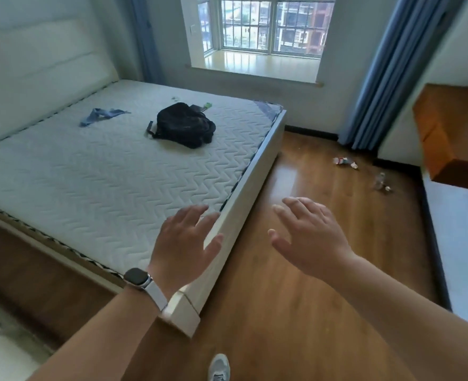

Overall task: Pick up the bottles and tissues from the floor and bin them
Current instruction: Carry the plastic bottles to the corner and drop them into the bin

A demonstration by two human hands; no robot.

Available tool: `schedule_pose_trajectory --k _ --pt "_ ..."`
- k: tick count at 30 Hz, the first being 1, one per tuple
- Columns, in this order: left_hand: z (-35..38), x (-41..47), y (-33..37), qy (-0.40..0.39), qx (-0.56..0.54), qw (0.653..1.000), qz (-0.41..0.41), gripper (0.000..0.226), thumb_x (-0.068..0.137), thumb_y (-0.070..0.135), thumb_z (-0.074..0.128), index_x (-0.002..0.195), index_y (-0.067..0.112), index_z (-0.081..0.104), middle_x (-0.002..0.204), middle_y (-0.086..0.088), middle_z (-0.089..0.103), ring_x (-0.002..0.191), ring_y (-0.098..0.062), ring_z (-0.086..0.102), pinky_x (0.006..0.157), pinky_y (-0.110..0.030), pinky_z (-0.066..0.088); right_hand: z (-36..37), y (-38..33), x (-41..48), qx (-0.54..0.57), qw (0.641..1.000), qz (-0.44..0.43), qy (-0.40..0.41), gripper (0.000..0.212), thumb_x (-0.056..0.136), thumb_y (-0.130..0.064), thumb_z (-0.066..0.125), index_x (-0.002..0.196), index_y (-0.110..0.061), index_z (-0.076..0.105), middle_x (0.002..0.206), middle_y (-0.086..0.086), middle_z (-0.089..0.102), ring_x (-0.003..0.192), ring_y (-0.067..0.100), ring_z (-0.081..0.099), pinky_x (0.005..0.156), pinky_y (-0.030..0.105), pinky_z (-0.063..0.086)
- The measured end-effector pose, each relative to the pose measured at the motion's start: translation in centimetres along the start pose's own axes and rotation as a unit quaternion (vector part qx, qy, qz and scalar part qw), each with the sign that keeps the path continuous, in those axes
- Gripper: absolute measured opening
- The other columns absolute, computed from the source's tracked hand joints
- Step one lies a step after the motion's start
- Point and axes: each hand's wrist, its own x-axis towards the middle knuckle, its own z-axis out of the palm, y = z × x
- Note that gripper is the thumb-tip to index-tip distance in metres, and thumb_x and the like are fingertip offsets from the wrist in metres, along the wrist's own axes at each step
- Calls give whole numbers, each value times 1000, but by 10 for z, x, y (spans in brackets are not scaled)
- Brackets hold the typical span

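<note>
Both arms reach forward over the corner of a bare white quilted mattress [111,171] on its pale bed frame, the left hand [184,243], a white-strapped watch [144,284] on its wrist, and the right hand [307,237] spread wide with fingers splayed, gripping nothing and touching nothing. Well beyond the bed's far corner, on the glossy brown wooden floor [282,312], lie a crumpled red-and-white wrapper or bottle [344,162] near the blue curtain [392,78] and a clear plastic bottle [380,181] with a small white tissue wad [387,188] just beside it. A black backpack [184,125] rests on the mattress.
</note>
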Motion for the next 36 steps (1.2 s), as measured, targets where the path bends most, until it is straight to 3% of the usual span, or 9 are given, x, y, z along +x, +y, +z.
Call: schedule_pose_trajectory --k 8,15,23,36 --pt "45 118 -58 -29 -38 994 103 45 89 46 47 124 21 62 128 -3 60 121 -25 52 92 -44 46 18 19 79 -50 995 86 15 51 82 -49 49 118 -16 63 124 8 59 115 30 54 94 46 44" --pt "74 196 -52 -40 -59 983 171 46 90 46 45 125 21 62 132 -2 59 125 -25 50 98 -45 42 17 54 109 -64 987 150 5 53 86 -50 43 121 -16 62 126 8 59 117 29 54 95 48 44" --pt "119 282 -1 -17 -62 970 233 42 86 43 55 121 21 61 126 -1 60 121 -22 47 94 -43 44 33 138 130 -51 977 205 12 52 87 -50 41 123 -16 60 129 9 57 120 30 52 97 47 41" --pt "185 459 141 -24 -36 979 201 43 89 45 49 121 20 62 127 -4 61 121 -27 52 94 -48 45 46 370 199 -17 981 185 50 48 86 -47 47 120 -16 61 123 8 60 115 30 54 94 46 44"
